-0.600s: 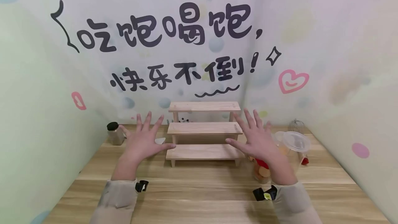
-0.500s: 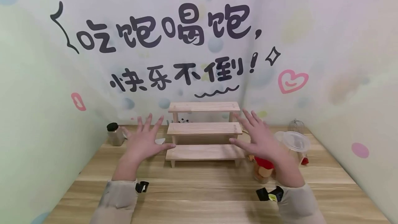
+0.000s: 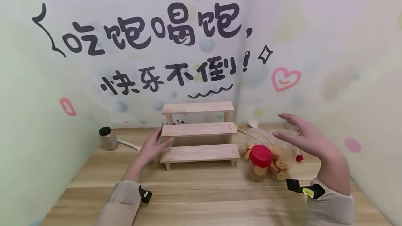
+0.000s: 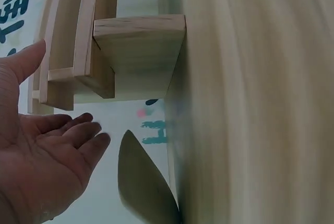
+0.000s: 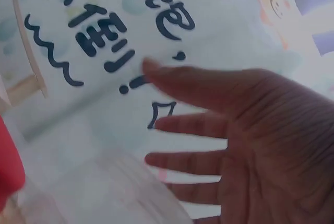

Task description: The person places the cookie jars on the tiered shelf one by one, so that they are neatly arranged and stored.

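A three-tier wooden shelf (image 3: 198, 129) stands against the back wall. My left hand (image 3: 153, 148) is at the shelf's left end, thumb and fingers spread apart and nothing between them. In the left wrist view its palm (image 4: 47, 166) faces the stepped shelf end (image 4: 141, 38). My right hand (image 3: 309, 138) is raised over the jars at the right, fingers extended, thumb apart. A red-lidded jar (image 3: 260, 161) of cookies stands left of it, beside a clear jar (image 3: 281, 165) holding ring-shaped cookies. Another clear jar (image 3: 255, 136) stands behind. The right palm (image 5: 261, 166) holds nothing.
A black-capped jar (image 3: 108, 138) stands at the left back, with a white-handled utensil (image 3: 128, 144) lying near it. A pale spoon (image 3: 253, 122) is behind the jars. A small red item (image 3: 299, 158) lies right of them. Walls enclose the wooden table (image 3: 194, 198).
My right hand has swung right, away from the shelf, uncovering the jars. The left hand has turned and narrowed its spread beside the shelf's left end. The head view has shifted slightly right.
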Available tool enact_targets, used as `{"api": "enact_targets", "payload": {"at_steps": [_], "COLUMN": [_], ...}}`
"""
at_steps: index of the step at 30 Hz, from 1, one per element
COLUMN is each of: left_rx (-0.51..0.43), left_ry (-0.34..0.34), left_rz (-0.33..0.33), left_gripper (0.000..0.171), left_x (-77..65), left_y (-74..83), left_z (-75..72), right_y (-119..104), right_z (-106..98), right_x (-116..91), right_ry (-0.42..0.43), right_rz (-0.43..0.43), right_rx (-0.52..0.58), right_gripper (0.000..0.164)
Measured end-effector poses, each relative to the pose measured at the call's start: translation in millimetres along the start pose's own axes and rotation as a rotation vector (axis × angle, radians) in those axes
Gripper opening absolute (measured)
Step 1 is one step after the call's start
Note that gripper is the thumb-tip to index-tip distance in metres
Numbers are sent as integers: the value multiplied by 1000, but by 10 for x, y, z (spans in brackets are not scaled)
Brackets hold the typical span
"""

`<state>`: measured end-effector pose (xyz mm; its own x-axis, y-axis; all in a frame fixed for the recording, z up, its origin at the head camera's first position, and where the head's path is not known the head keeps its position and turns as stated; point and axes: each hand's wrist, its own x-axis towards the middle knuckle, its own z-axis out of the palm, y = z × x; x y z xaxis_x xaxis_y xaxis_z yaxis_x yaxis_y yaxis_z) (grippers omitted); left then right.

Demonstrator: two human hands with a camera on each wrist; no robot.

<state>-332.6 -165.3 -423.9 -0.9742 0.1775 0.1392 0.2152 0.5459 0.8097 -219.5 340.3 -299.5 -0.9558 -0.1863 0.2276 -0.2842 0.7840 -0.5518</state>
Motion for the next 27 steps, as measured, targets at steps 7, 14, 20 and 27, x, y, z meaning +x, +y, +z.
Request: {"api": "enact_targets", "payload": {"at_steps": [7, 14, 20, 27], "left_rx": [-71, -222, -295, -369], "left_ry": [38, 37, 45, 35], "left_rz": [-32, -30, -19, 0], "left_gripper": [104, 100, 95, 93], "left_x": [164, 245, 219, 261], "left_y": [39, -74, -127, -145], "left_z": [27, 43, 40, 87], "right_y": [223, 310, 341, 277], "right_z": [14, 29, 41, 5], "right_x": [-20, -49, -37, -48], "right_ry": [-160, -208, -218, -163], "right_rz": [104, 118, 117, 128], "right_rx": [100, 185, 195, 117], "right_gripper": [92, 95, 94, 94]}}
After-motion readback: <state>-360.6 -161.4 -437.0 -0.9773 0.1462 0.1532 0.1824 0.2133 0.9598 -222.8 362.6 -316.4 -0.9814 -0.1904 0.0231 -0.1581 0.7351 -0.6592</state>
